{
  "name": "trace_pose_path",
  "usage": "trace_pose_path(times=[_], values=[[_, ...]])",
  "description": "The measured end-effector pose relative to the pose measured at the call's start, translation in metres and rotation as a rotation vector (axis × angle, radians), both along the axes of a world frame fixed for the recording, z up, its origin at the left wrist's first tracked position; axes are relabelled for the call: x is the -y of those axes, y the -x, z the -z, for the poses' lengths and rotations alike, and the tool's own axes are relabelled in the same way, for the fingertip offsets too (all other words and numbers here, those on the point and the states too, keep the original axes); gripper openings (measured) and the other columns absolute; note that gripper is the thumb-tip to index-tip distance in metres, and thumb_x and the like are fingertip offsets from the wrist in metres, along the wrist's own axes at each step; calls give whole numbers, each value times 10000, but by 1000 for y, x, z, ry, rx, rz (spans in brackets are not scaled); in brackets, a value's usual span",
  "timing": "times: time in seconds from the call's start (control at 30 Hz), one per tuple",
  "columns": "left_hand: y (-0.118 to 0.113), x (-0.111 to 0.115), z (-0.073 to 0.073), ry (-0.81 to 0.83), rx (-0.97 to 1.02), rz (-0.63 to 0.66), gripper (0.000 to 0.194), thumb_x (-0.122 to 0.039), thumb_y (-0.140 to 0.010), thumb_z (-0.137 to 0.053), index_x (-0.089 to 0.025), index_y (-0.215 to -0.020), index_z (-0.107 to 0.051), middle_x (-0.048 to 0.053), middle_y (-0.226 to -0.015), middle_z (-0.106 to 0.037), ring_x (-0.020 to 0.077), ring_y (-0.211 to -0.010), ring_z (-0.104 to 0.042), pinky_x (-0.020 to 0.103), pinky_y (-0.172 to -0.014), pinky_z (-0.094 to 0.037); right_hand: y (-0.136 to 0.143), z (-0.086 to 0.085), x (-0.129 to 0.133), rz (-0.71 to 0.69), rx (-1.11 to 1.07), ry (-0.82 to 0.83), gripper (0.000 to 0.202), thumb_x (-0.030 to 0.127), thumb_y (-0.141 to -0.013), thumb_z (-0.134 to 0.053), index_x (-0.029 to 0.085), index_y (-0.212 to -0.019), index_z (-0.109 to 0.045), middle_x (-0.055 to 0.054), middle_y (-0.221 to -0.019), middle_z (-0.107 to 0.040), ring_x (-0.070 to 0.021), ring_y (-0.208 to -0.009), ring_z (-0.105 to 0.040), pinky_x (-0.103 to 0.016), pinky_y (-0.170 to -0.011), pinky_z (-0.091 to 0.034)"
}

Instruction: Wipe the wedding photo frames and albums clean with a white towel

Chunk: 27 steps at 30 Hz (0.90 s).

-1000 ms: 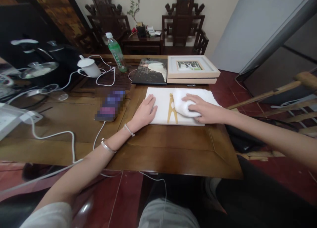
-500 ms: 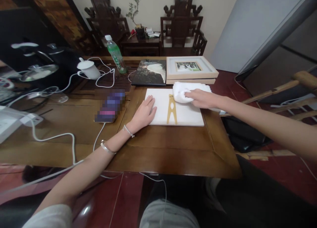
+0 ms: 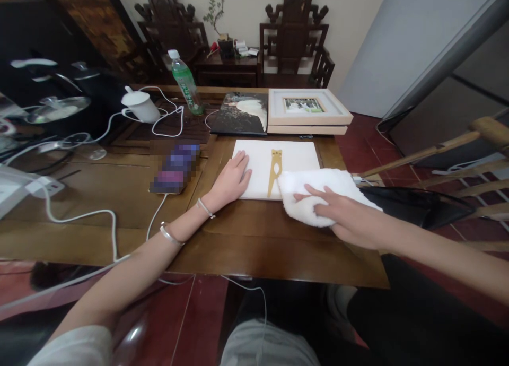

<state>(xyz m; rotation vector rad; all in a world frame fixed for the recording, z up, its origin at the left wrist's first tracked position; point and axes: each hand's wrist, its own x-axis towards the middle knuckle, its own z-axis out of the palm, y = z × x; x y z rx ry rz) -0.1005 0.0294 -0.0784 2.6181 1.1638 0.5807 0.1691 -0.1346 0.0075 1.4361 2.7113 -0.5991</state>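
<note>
A white board (image 3: 258, 162) with a yellow long-legged animal figure (image 3: 275, 167) lies flat on the brown wooden table (image 3: 246, 238). My left hand (image 3: 233, 177) rests flat on the board's left edge, fingers stretched out, holding nothing. Under my right hand (image 3: 342, 212) is a fluffy white cloth (image 3: 296, 188), gripped with the fingers partly spread over it. The cloth covers the board's lower right corner and part of the figure, and reaches over the table in front of the board.
Behind the board lie a dark picture panel (image 3: 240, 114) and stacked light wooden frames (image 3: 310, 111). To the left are a phone (image 3: 175, 170), a green bottle (image 3: 186, 85), a white lidded cup (image 3: 141, 106), cables and a pot (image 3: 59, 111). A wooden chair (image 3: 429, 154) stands at right.
My right hand has moved the cloth toward me, from the board's upper right to its lower right corner, and the cloth is more spread out. My left hand stays on the board.
</note>
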Motion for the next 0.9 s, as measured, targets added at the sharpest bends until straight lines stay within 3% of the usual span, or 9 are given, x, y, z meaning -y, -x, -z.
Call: trace_pose_path(times=[0.13, 0.23, 0.33, 0.5, 0.6, 0.73, 0.83, 0.9], values=[[0, -1, 1, -4, -1, 1, 496, -302, -983, -335, -28, -1386, -426, 241, -1516, -368, 327, -1455, -286, 505, -1186, -273, -9, -2, -39, 26, 63, -68, 346, -15, -662, -403, 203, -893, -540, -150, -1309, -601, -324, -1364, -422, -509, -1003, -434], [1, -2, 3, -3, 2, 4, 499, -300, -984, -332, -19, -1387, -423, 248, -1516, -367, 330, -1456, -282, 506, -1184, -273, -17, -3, -80, 19, 99, -124, 265, 30, -675, -418, 209, -846, -513, -117, -967, -673, -291, -986, -627, -413, -791, -479], [1, -3, 3, 0, 4, 7, 499, -302, -985, -329, -29, -1393, -419, 244, -1520, -364, 330, -1455, -284, 516, -1180, -276, -24, -5, -120, 10, 122, -173, 194, 86, -685, -441, 214, -820, -498, -69, -792, -615, -237, -754, -571, -361, -697, -429], [1, -2, 2, 2, -3, 6, 494, -300, -981, -335, -42, -1393, -420, 235, -1521, -368, 322, -1458, -282, 506, -1180, -281, -29, -7, -158, 104, 174, -212, 195, 110, -669, -460, 201, -832, -517, -89, -812, -609, -256, -805, -556, -352, -700, -390], [1, -1, 1, 4, 3, 8, 487, -295, -980, -337, -49, -1393, -420, 232, -1520, -370, 320, -1459, -279, 508, -1178, -285, -26, -4, -152, 115, 195, -217, 236, 96, -695, -443, 196, -885, -540, -107, -863, -628, -273, -860, -583, -361, -719, -408], [1, -2, 2, 6, 17, 12, 484, -292, -979, -342, -65, -1400, -416, 226, -1520, -372, 325, -1459, -278, 530, -1177, -277, -15, 4, -110, 122, 177, -183, 331, 43, -710, -412, 184, -972, -555, -156, -1063, -653, -309, -1060, -600, -419, -813, -463], [0, -1, 2, 3, 12, 2, 502, -307, -982, -334, -36, -1398, -416, 242, -1520, -363, 329, -1459, -276, 515, -1186, -264, -3, 6, -65, 110, 140, -155, 382, 3, -692, -413, 177, -1000, -557, -182, -1341, -553, -344, -1334, -440, -531, -988, -420], [0, -1, 2, 5, 9, -4, 506, -308, -983, -333, -31, -1399, -415, 241, -1523, -360, 330, -1458, -277, 510, -1188, -263, 6, 4, -37, 90, 121, -120, 407, -20, -678, -416, 170, -1009, -557, -188, -1417, -496, -341, -1431, -304, -557, -1075, -355]])
